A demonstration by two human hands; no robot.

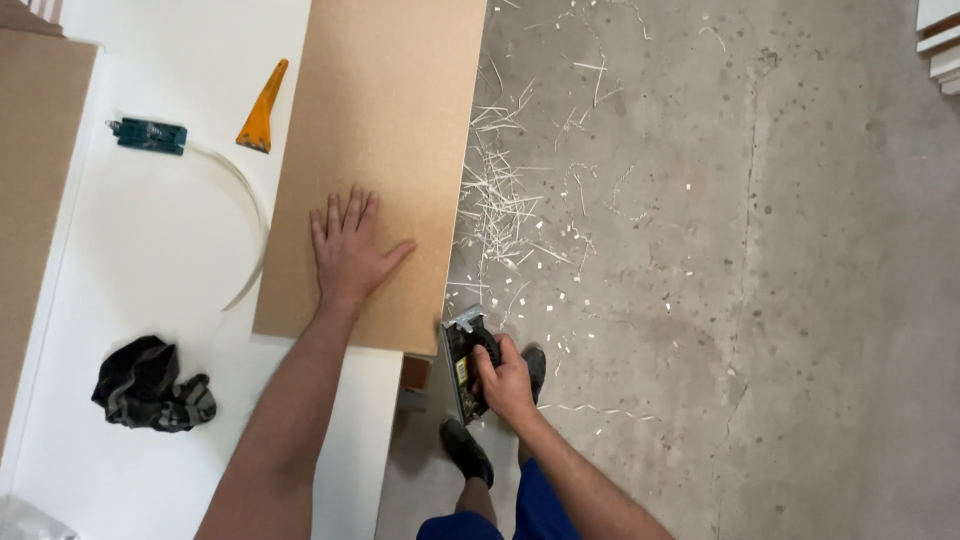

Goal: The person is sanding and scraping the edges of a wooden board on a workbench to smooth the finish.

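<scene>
Head view, looking down over a workbench edge. We pressed our left hand flat, fingers spread and gripping nothing, on the brown board, which lay across the white bench top with its right edge reaching just past the bench toward the floor. Our right hand was closed around a dark hand-held edge trimmer, set against the board's near right corner. We judged the step in hand to be trimming along that right edge, begun at the near end; the next move would call for steady downward pressure from the flat hand while the tool was guided along the edge and kept square to it. To the left on the bench lay an orange scraper, a small teal tool with a curl of white edge strip, and a crumpled dark cloth. The concrete floor to the right was strewn with pale shavings beside the bench.
</scene>
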